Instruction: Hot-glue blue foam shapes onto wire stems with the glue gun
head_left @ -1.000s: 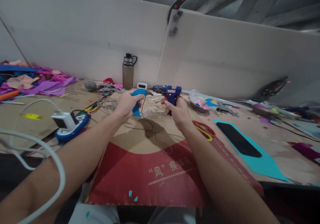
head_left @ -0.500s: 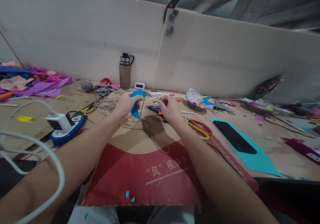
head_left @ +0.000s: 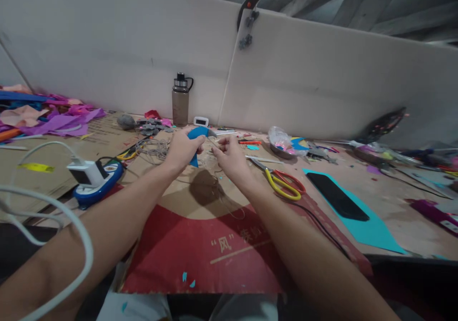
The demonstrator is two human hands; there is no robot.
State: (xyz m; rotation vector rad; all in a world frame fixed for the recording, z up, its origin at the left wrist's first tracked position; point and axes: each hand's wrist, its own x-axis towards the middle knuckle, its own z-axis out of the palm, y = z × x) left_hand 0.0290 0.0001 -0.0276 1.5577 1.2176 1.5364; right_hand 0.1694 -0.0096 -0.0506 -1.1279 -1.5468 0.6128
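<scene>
One white cable (head_left: 88, 244) loops closest to my camera, crossing in front of the left forearm. Past it I see red-and-tan cardboard (head_left: 200, 249) under both arms, with turquoise scraps (head_left: 184, 276) near its front edge. A blue power strip (head_left: 98, 187) sits at the left; well to the right, a dark phone (head_left: 336, 194) rests on a turquoise sheet (head_left: 379, 237). Scissors (head_left: 286, 187) with red and yellow handles lie just right of the right forearm. Over the cardboard's tan part, I have my left hand (head_left: 182, 147) holding a curved blue piece (head_left: 197, 132), its grey tip pointing right. Just beside that tip, my right hand (head_left: 231, 156) is narrowed to a pinch on a thin cord (head_left: 213, 143). Behind both hands, a brownish bottle (head_left: 181, 104) and a small white-framed device (head_left: 201, 121) stand before white panels (head_left: 143, 49).
</scene>
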